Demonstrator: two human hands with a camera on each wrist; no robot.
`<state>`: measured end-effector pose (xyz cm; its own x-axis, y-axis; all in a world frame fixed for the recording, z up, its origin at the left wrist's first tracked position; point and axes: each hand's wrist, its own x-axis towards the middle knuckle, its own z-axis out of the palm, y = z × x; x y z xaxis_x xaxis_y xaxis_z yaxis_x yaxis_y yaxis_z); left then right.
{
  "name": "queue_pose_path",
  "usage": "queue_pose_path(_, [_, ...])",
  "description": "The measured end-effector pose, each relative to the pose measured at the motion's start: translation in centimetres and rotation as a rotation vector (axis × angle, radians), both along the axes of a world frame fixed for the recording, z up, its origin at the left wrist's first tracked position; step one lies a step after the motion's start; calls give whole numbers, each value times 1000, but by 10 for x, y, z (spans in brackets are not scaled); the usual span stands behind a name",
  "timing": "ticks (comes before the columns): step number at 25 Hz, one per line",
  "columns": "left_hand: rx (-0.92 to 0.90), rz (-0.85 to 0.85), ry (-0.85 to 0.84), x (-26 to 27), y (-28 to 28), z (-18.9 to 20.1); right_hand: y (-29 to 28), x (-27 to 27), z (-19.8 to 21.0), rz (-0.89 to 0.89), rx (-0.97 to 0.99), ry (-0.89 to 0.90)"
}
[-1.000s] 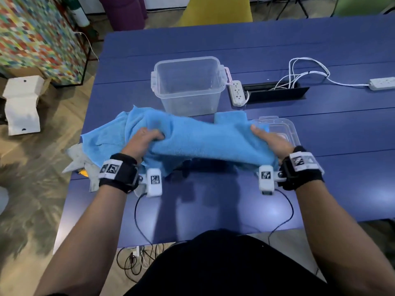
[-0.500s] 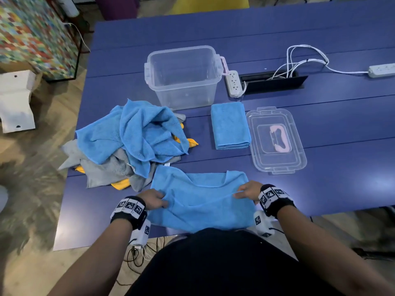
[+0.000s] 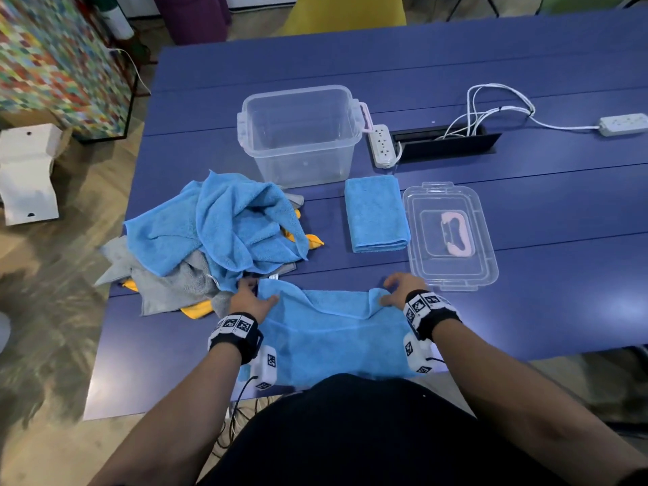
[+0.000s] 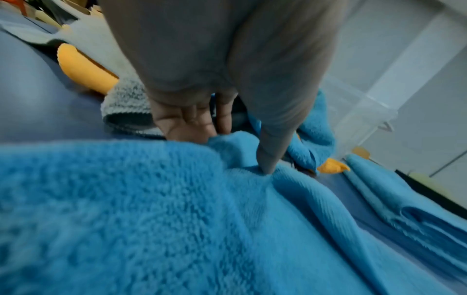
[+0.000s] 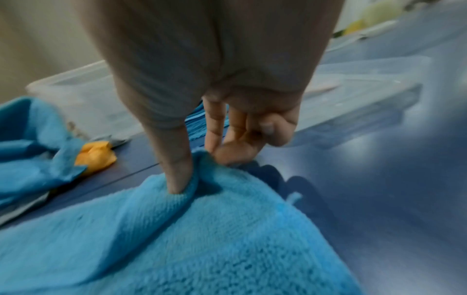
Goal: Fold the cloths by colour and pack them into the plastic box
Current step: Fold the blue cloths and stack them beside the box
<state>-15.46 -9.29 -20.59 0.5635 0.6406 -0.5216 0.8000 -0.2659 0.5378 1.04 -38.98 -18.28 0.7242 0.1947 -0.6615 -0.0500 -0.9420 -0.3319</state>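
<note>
A blue cloth (image 3: 336,335) lies spread on the near edge of the blue table (image 3: 526,310), its near part hanging over the edge. My left hand (image 3: 250,298) pinches its far left corner (image 4: 237,147) between thumb and fingers. My right hand (image 3: 399,289) pinches the far right corner (image 5: 199,165) the same way. A folded blue cloth (image 3: 375,213) lies between the hands and the clear plastic box (image 3: 298,135), which stands open with nothing in it. A heap of blue, grey and yellow cloths (image 3: 217,236) lies at the left.
The box's clear lid (image 3: 452,236) with a pink handle lies right of the folded cloth. Behind it are a white power strip (image 3: 382,145), a black cable slot (image 3: 445,142) and white cables. The table's left edge drops to the floor beside the heap.
Both hands drew the blue cloth from in front of the box to the table's near edge and laid it down. They have since carried its far corners a little further from me.
</note>
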Motion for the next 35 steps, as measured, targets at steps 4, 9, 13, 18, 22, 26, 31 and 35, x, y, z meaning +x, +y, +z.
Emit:
queue_pose_path(4, [-26,-20,54,-4,5,-5,6,1,-2,-105,155,30])
queue_pose_path(9, [8,-11,148,-15,31,-12,-5,15,-6,-444,450,16])
queue_pose_path(13, [41,5,162,-12,34,-14,-11,22,-10,-464,270,-240])
queue_pose_path(18, [219,-43,149,-10,15,-10,-5,0,-12,-31,335,-100])
queue_pose_path(22, [572,-193,9,-13,1,-1,-1,-8,-23,200,93,-40])
queue_pose_path(26, [614,-358,-318,-9,-6,15,3,-5,-13,197,-98,-50])
queue_pose_path(31, [73,-939,93,-18,-11,11,8,-16,-8,327,28,114])
queue_pose_path(35, [3,-873,91,-22,-4,5,7,-26,-9,501,-116,144])
